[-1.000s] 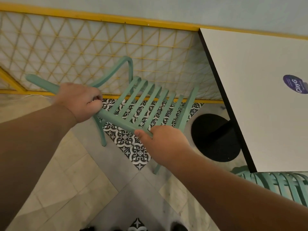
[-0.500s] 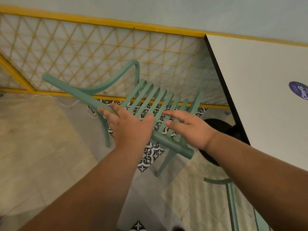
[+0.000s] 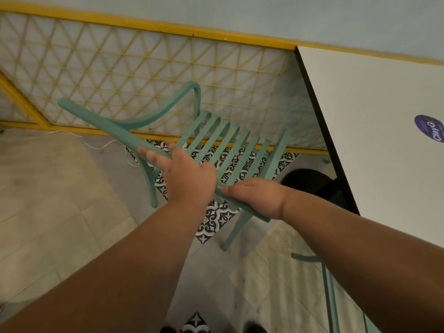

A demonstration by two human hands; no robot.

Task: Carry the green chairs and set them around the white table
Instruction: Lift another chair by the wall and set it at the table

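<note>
A green slatted chair [image 3: 217, 140] stands on the floor just left of the white table [image 3: 374, 97], with its seat toward the yellow fence. My left hand [image 3: 185, 174] lies flat on the chair's top back rail, fingers stretched out along it. My right hand [image 3: 258, 195] sits on the right end of the same rail; its thumb points left and its fingers curl over the far side. Part of a second green chair [image 3: 329, 296] shows at the lower right, by the table's near edge.
A yellow lattice fence [image 3: 144, 75] runs close behind the chair. The table's black round base [image 3: 305, 181] sits on the floor right of the chair. A thin white cable [image 3: 105, 146] lies by the fence. A purple sticker [image 3: 430, 128] is on the tabletop.
One second ago both hands gripped the back rail. They then opened, and the chair settled closer to the table. My left hand now lies flat and my right has curled over the rail's end.
</note>
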